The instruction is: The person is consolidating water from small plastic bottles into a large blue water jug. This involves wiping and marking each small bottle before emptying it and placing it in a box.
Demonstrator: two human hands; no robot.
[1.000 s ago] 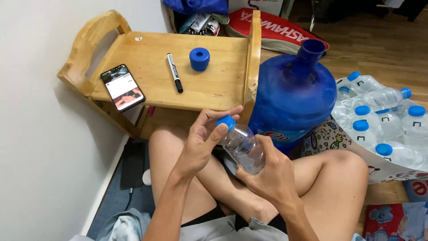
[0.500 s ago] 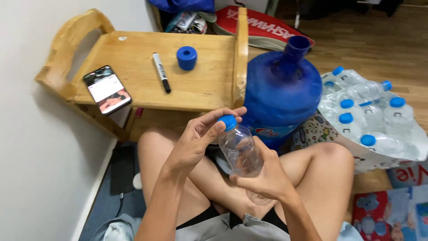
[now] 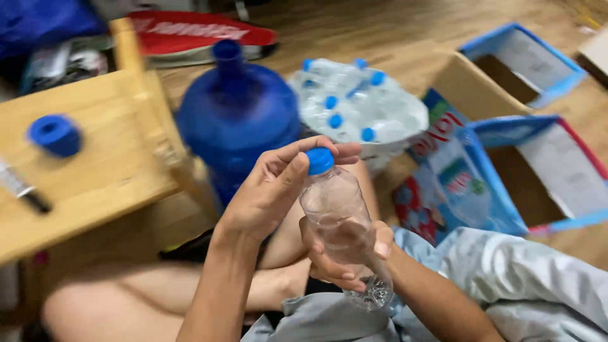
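View has swung right since half a second ago: the phone on the wooden worktop is out of frame, the marker is cut by the left edge, and two open cardboard boxes with blue flaps now show on the wood floor at right. The hands and bottle sit much as they did, over the crossed bare legs. Left hand is closed over the neck of the clear plastic water bottle, thumb and fingertips pinched around its blue cap, the cap on the bottle's mouth; whether it is loosened cannot be told. Right hand is wrapped around the bottle's lower body from beneath, grip shut on it, thumb across the front. Bottle stands nearly upright, tilted slightly, base down toward the lap, with a little water visible at the bottom. Behind the hands, the large blue water jug stands on the floor just beside the worktop's edge. A loose blue jug cap rests on the worktop at left. A shrink-wrapped pack of small blue-capped bottles lies right of the jug, beside a printed blue carton. A red flat bag lies at the far back. Frame is motion-blurred.
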